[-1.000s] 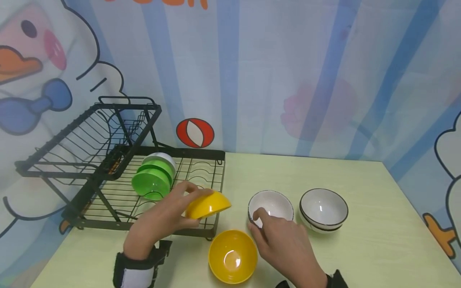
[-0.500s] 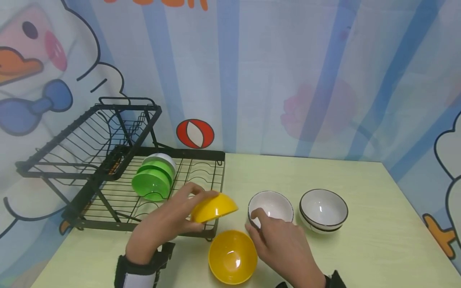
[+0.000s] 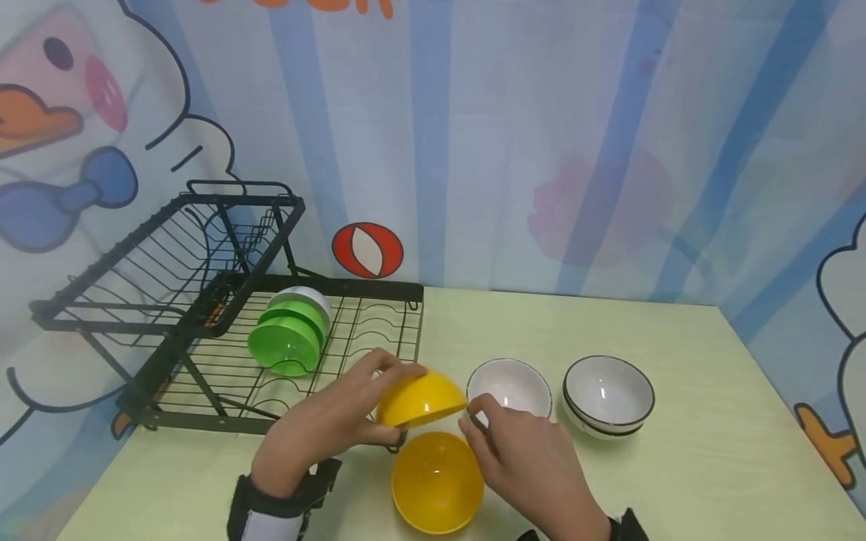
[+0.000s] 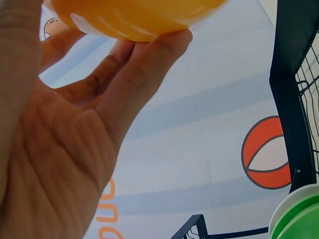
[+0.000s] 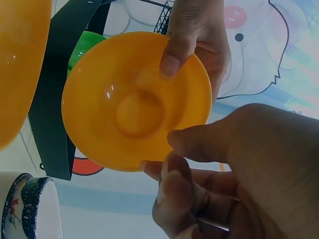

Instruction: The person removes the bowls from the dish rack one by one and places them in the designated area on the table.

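Note:
My left hand grips a yellow bowl by its side, thumb inside and fingers on the outer wall. The bowl is tilted with its mouth facing down and to the right. In the right wrist view, my left thumb lies over the inner rim. My right hand is loosely curled at the bowl's right rim; whether its fingertips touch the rim I cannot tell. Below the held bowl, a second yellow bowl stands upright on the table. A white bowl lies just beyond my right hand, partly hidden by it.
A black two-tier dish rack stands at the left. Green bowls and a white bowl lean in its lower tier. Stacked white bowls with dark rims sit on the table at the right. A printed cloth hangs behind.
My left hand has carried the yellow bowl rightward and slightly down, from over the rack's edge to beside my right fingers. The right hand has barely moved. The other bowls stay where they were.

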Demonstrator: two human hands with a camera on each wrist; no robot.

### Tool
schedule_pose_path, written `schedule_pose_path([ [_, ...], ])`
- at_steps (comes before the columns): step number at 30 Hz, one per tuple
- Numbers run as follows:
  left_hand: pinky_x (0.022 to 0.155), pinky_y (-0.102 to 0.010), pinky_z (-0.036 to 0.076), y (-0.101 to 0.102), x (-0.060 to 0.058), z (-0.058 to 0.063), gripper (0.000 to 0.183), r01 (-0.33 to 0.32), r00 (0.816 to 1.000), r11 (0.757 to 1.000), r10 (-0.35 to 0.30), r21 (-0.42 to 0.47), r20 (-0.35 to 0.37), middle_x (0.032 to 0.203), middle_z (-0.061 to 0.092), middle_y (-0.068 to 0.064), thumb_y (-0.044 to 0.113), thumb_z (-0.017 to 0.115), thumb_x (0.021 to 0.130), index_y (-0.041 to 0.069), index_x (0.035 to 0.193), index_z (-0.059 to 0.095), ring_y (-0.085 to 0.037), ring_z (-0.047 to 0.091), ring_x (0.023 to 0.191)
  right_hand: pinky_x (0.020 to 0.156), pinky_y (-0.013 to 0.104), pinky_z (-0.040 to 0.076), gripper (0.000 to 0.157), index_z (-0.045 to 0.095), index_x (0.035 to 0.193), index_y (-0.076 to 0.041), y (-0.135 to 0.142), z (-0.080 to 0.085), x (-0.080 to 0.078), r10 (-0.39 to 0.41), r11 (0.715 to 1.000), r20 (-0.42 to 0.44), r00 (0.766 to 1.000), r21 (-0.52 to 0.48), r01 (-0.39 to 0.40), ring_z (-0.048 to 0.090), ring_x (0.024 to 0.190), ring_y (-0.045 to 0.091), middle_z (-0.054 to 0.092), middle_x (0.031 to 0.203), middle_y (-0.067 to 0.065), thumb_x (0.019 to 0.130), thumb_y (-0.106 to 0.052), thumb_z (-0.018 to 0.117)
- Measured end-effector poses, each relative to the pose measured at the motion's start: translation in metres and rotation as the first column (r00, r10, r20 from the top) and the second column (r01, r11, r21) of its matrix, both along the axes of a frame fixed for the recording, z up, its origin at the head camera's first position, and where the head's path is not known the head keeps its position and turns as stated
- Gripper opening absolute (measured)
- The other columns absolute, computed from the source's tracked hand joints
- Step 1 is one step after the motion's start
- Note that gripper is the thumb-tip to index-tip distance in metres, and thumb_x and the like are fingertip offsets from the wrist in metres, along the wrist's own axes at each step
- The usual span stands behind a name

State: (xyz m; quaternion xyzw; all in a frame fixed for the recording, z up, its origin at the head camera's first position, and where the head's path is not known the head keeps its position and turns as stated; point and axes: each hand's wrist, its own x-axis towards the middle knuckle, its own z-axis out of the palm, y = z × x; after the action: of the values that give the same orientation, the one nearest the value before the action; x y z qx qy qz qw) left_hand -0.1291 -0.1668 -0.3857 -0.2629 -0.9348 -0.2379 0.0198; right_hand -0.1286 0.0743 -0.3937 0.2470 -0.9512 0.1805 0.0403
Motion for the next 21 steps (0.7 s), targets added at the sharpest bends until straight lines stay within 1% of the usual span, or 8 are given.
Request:
schedule_pose_path([
  [5, 0.081, -0.028, 0.052, 0.0029, -0.0012, -0.0012, 0.066, 0.010, 1.000, 1.000, -0.010, -0.005, -0.010, 0.112, 0.045, 0.002, 0.026, 0.077, 0.074, 0.026, 0.133, 0.047, -0.009, 0.048, 0.090, 0.038, 0.022, 0.036, 0.020, 0.063, 0.100, -0.019, 0.0006, -0.0008, 0.0003, 0.005, 1.000, -0.013, 1.000, -0.007, -0.005, 0.040, 0.044, 0.003, 0.051, 0.057, -0.015, 0.092, -0.035, 0.055],
  [8, 0.080, -0.028, 0.053, 0.0038, -0.0011, -0.0010, 0.065, 0.015, 1.000, 1.000, -0.015, -0.006, -0.006, 0.112, 0.045, 0.001, 0.026, 0.076, 0.074, 0.025, 0.132, 0.047, -0.009, 0.048, 0.089, 0.038, 0.021, 0.036, 0.019, 0.064, 0.100, -0.019, 0.0011, -0.0009, -0.0004, 0.007, 1.000, -0.003, 1.000, -0.009, -0.007, 0.040, 0.044, 0.004, 0.050, 0.056, -0.014, 0.092, -0.035, 0.055],
  [14, 0.082, -0.028, 0.053, 0.0030, 0.0003, 0.0006, 0.067, 0.019, 1.000, 1.000, -0.019, 0.002, 0.009, 0.113, 0.046, 0.001, 0.025, 0.077, 0.075, 0.024, 0.134, 0.046, -0.009, 0.048, 0.091, 0.037, 0.020, 0.037, 0.020, 0.064, 0.101, -0.018, 0.0018, 0.0001, -0.0027, 0.014, 1.000, 0.005, 1.000, -0.003, -0.014, 0.040, 0.043, 0.004, 0.050, 0.055, -0.014, 0.092, -0.034, 0.056],
  [21, 0.084, -0.029, 0.052, 0.0024, 0.0022, 0.0006, 0.063, 0.033, 0.999, 0.999, -0.034, 0.030, 0.031, 0.114, 0.046, 0.002, 0.025, 0.075, 0.077, 0.023, 0.134, 0.047, -0.010, 0.048, 0.095, 0.037, 0.021, 0.035, 0.021, 0.063, 0.102, -0.018, 0.0031, -0.0002, -0.0027, -0.002, 1.000, -0.009, 1.000, 0.016, 0.002, 0.039, 0.044, 0.004, 0.044, 0.051, -0.014, 0.091, -0.036, 0.058],
])
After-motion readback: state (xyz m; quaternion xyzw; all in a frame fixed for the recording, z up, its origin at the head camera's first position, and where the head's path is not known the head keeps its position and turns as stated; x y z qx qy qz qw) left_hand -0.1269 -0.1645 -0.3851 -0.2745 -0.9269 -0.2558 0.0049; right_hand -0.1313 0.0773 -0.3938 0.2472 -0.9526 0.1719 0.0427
